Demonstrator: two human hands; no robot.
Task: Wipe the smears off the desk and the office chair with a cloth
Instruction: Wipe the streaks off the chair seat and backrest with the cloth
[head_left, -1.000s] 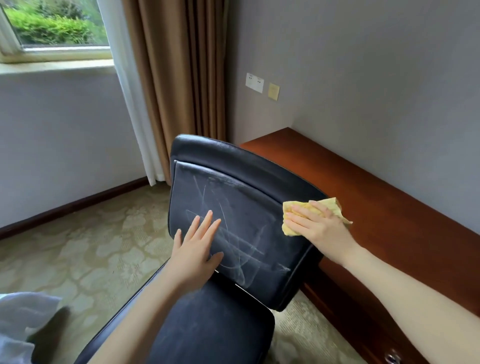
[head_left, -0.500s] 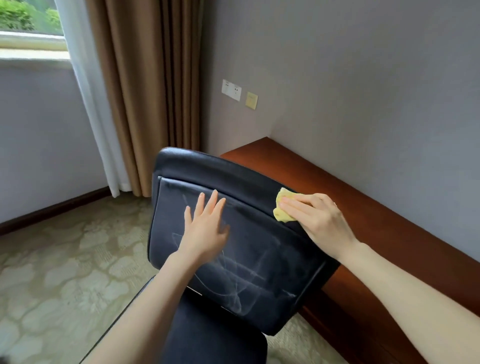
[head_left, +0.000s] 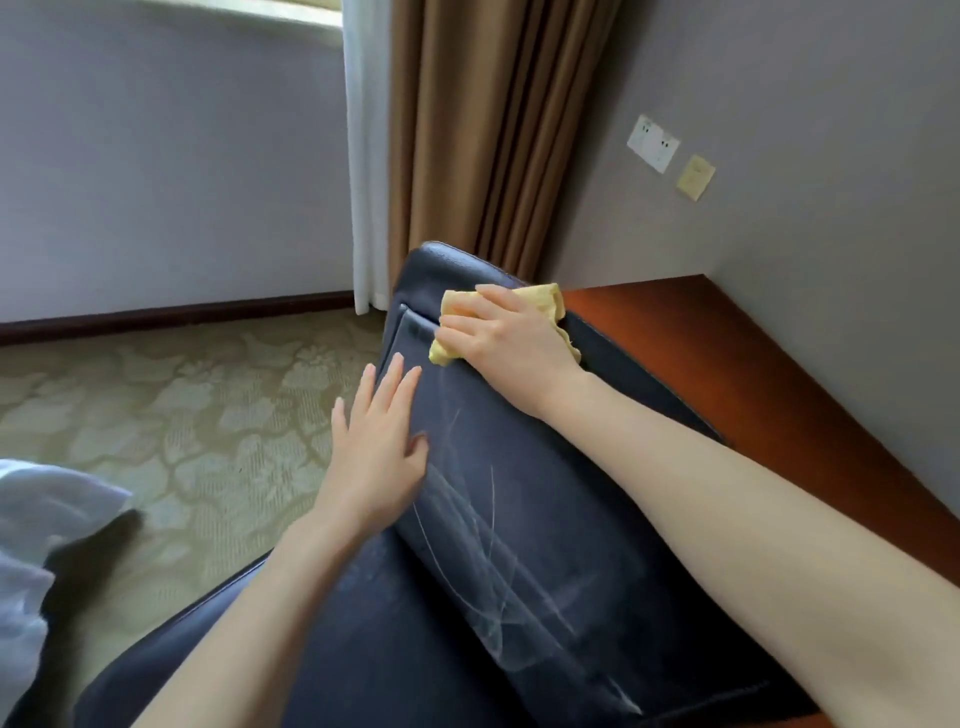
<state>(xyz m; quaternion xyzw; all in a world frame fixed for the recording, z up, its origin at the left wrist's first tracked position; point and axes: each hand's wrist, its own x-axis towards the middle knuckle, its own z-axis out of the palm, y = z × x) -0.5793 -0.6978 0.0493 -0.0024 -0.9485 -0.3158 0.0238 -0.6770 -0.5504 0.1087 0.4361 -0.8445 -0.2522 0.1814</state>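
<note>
Right hand (head_left: 511, 338): we press it flat on the yellow cloth (head_left: 543, 302), fingers stretched out, not curled round it.
Left hand (head_left: 376, 452): spread open, palm resting on the left edge of the chair back (head_left: 545, 467) and holding nothing; we judge it steadies the chair.
Cloth: bunched under our right hand at the upper left corner of the backrest, its edges showing past the fingertips and behind the wrist.
Chair progress: white smears (head_left: 493, 571) cross the middle and lower backrest below the cloth; we judge most of this panel is left to wipe.
Desk (head_left: 727, 364): just beside the chair, along the wall; the part in view shows no smears, but we cannot tell whether it has been wiped.
Containers: none in view.
</note>
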